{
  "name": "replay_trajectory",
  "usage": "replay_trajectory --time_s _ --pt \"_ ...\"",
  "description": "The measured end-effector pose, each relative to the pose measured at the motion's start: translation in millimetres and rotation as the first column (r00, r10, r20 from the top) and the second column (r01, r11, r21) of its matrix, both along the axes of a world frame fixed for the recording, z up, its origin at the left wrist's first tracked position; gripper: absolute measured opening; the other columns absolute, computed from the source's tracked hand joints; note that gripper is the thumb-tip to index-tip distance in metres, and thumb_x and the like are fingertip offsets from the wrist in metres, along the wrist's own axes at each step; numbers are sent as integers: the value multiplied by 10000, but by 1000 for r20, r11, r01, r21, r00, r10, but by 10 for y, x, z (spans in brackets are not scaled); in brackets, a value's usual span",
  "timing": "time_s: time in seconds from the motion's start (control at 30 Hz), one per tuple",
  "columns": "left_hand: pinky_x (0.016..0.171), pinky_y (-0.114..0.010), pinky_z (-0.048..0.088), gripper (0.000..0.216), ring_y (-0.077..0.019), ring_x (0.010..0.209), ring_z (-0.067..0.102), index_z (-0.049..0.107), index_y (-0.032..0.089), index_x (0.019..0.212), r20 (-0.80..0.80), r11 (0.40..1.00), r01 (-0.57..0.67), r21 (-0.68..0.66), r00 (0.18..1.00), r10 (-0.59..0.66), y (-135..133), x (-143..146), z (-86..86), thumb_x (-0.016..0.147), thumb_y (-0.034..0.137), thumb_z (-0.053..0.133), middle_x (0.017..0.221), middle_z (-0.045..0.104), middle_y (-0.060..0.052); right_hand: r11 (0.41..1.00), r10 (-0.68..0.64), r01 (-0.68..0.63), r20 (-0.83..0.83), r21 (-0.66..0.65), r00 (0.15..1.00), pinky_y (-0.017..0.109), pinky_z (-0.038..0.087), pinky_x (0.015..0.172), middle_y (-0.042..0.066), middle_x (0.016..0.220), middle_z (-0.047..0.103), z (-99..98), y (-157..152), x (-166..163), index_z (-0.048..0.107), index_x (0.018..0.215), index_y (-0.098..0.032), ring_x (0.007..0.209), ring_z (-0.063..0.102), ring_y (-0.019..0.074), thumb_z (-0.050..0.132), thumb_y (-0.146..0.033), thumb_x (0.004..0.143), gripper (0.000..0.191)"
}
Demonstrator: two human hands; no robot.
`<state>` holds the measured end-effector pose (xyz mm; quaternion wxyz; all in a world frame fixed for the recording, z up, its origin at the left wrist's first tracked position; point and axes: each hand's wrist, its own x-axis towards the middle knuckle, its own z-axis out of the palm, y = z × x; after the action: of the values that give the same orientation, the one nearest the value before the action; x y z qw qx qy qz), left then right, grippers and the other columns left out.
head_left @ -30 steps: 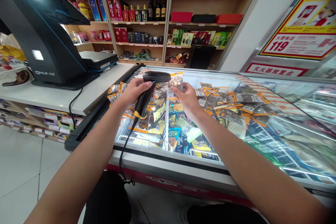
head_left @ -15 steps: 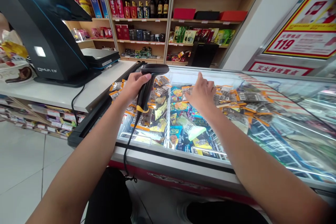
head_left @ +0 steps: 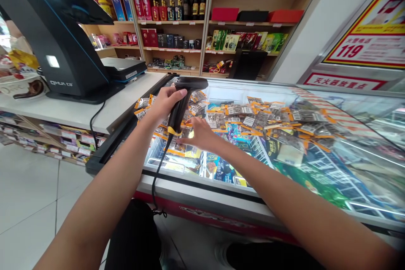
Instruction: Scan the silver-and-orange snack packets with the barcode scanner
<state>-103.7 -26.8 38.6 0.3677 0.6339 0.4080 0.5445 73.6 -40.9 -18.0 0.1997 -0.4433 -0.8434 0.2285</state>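
Note:
My left hand [head_left: 163, 103] is closed round the handle of a black barcode scanner [head_left: 182, 100], held upright above the left end of a glass-topped freezer [head_left: 221, 196]. The scanner's cable [head_left: 157, 177] hangs down over the freezer's front. My right hand [head_left: 198, 133] reaches left, fingers stretched out flat, over small orange-edged snack packets [head_left: 249, 118] lying on the glass just under the scanner. It holds nothing that I can see.
A black checkout terminal [head_left: 53, 46] stands on the white counter [head_left: 95, 112] to the left. Shelves of bottles and boxes [head_left: 190, 12] line the back wall. A red and yellow poster [head_left: 370, 38] hangs at the right. Tiled floor [head_left: 28, 194] lies below left.
My right hand held a packet up to the scanner, set it down among the packets farther back, then swung left and nearer, under the scanner. The left hand kept the scanner almost still.

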Motion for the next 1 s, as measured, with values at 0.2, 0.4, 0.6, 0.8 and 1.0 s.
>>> replay_trajectory --time_s 0.2,0.4,0.6,0.8,1.0 --pt "524 -247 514 465 -162 570 654 662 163 763 -49 998 59 7 997 -58 17 -10 -22 766 628 696 726 734 -58 964 -254 214 -301 -161 919 385 554 695 108 1117 684 190 298 383 434 1467 -227 798 676 244 641 -346 919 597" --pt "521 -248 519 462 -175 588 672 633 177 718 -125 995 73 -68 989 -81 27 -26 -48 766 627 726 658 691 -39 947 -322 298 -346 -123 881 389 522 676 46 866 654 286 520 692 506 1430 -250 698 647 247 551 -299 919 516" --pt "542 -272 550 475 -198 621 698 663 178 759 -178 983 164 -88 968 -177 51 -42 -69 749 647 737 691 711 -49 944 -330 322 -294 -76 897 383 469 635 -5 695 562 317 517 741 535 1407 -262 546 500 212 538 -304 913 495" --pt "511 -253 519 469 -181 583 675 628 183 711 -201 992 102 -70 973 -114 78 -53 -110 746 632 756 642 671 -34 930 -363 366 -293 -48 884 373 471 624 6 721 581 333 563 788 503 1401 -251 553 511 208 506 -310 921 484" --pt "530 -252 535 457 -177 584 675 673 169 789 -74 999 -14 -45 997 11 37 -49 -19 774 625 711 697 726 -49 737 -522 561 -211 377 827 585 446 1016 252 1418 539 384 507 847 323 1572 -126 1291 528 422 618 -234 859 780"
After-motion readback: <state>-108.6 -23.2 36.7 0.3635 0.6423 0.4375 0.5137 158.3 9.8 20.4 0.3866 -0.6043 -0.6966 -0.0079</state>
